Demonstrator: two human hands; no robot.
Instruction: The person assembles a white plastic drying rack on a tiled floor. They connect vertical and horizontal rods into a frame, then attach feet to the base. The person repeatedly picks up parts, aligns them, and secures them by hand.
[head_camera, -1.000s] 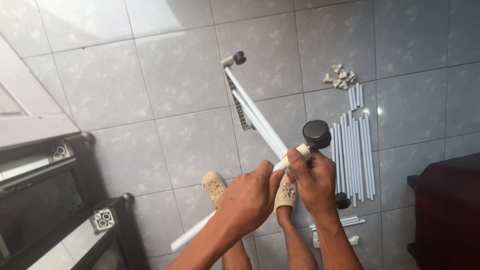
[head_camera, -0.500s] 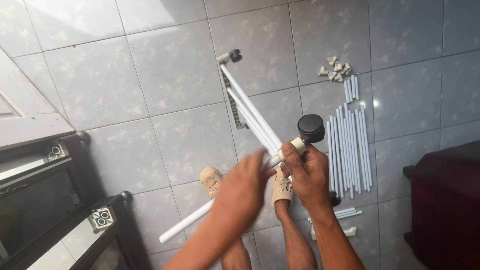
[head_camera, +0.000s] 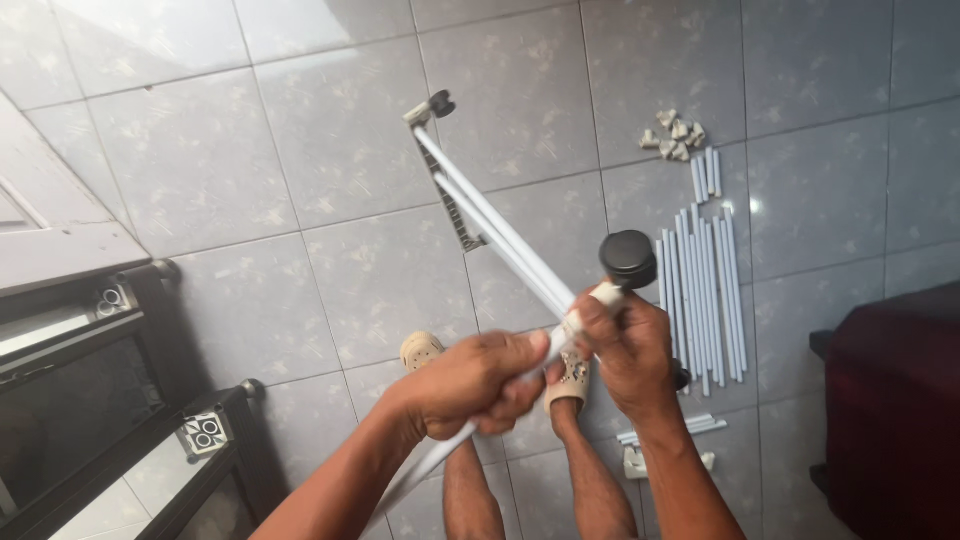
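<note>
- Head view: a person stands on a grey tiled floor (head_camera: 250, 170), both hands wrapped around a white tube frame (head_camera: 500, 240) held slantwise above the tiles.
- The left hand (head_camera: 475, 380) is clenched on a long white tube (head_camera: 420, 470) that runs down toward the lower edge of the picture; the right hand (head_camera: 625, 350) grips the joint just below a black caster wheel (head_camera: 628, 258).
- The frame's far end, tipped with a second small caster (head_camera: 432, 105), points toward the top of the floor, with a ribbed grey strip (head_camera: 455, 210) hanging under it.
- The tubes look thin-walled, smooth and light, stiff along their length but likely slick in the palm; the joints near the casters seem the surest places to take hold.
- A row of loose white tubes (head_camera: 695, 290) lies parallel on the tiles toward the right edge of the floor, with a heap of pale connectors (head_camera: 675, 135) beyond them.
- Two sandalled feet (head_camera: 425, 350) show beneath the hands.
- A dark metal rack (head_camera: 100, 400) fills the lower left corner; a dark red cabinet (head_camera: 895, 400) stands at the right edge.
</note>
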